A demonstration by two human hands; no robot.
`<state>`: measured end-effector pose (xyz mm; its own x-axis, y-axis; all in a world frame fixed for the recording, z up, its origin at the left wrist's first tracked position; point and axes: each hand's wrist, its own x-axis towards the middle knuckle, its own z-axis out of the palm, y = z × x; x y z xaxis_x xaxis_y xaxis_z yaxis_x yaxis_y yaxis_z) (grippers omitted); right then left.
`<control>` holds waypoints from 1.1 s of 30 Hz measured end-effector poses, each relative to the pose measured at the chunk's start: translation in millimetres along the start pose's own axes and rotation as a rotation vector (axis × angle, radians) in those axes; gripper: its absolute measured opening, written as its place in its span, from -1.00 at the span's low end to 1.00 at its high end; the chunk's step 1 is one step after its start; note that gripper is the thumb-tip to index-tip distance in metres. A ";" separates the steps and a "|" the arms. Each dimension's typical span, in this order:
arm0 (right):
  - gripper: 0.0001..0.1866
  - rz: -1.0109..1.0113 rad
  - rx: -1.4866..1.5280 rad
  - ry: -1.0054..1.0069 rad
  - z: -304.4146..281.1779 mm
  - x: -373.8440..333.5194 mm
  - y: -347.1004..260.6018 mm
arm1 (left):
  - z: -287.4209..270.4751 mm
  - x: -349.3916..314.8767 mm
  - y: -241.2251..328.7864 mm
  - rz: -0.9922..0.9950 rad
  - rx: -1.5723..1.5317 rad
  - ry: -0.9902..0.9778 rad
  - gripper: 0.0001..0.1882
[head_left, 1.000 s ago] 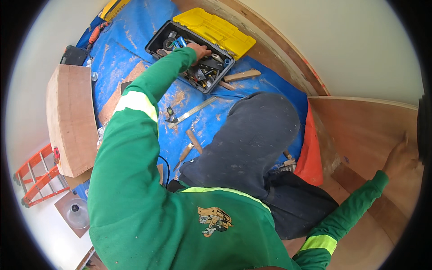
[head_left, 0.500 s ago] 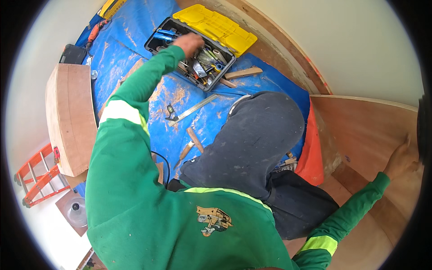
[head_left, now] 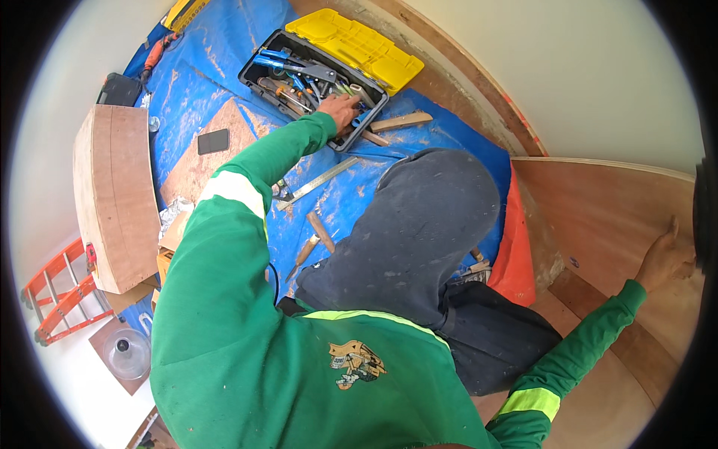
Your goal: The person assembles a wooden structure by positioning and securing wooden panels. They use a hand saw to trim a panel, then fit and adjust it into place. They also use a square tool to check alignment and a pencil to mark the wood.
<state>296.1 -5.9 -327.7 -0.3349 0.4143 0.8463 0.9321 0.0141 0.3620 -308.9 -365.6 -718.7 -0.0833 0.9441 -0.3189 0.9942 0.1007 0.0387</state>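
Observation:
My left hand (head_left: 340,110) reaches into the right part of a black toolbox (head_left: 263,96), fingers apart and resting among the tools. Its yellow lid (head_left: 355,46) lies flipped back behind it. Blue-handled pliers-like tools (head_left: 288,63) lie in the left part, beside several wooden-handled tools (head_left: 283,93). What lies under my palm is hidden. Far to the right, my right hand (head_left: 667,258) rests open against a curved plywood panel (head_left: 591,196), its index finger stretched out and some fingertips lost near the dark rim.
On the blue tarp (head_left: 202,67) lie a metal ruler (head_left: 321,182), a chisel (head_left: 304,253), wood offcuts (head_left: 402,121) and a phone (head_left: 214,141) on a board. A plywood box (head_left: 120,198) and an orange ladder (head_left: 63,295) stand left. A clear bottle (head_left: 129,355) stands lower left.
My left hand has moved right and nearer within the toolbox, uncovering the blue-handled tools. The phone has come into sight from behind my sleeve. My right hand stays at the panel.

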 end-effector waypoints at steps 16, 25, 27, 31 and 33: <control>-0.09 0.021 0.238 0.069 -32.1 2.5 -31.5 | 20.8 10.1 3.9 -0.057 0.302 0.029 -0.74; -0.02 0.076 0.317 0.031 -37.6 -0.2 -37.4 | 38.4 23.9 -5.3 -0.053 0.337 -0.019 -0.65; -0.01 0.068 0.320 0.037 -36.3 -0.9 -36.3 | 41.6 24.6 -9.4 -0.023 0.376 -0.018 -0.66; 0.01 0.043 0.252 0.039 -30.6 0.3 -32.1 | 30.0 23.8 -16.8 0.128 0.410 -0.091 -0.64; 0.02 0.027 0.222 0.024 -27.1 1.0 -29.6 | 13.9 21.8 -21.2 0.202 0.433 -0.213 -0.58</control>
<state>264.4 -30.6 -327.0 -0.3099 0.3951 0.8648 0.9475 0.2041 0.2463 -330.9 -351.5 -739.7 0.0838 0.8420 -0.5329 0.9301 -0.2581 -0.2615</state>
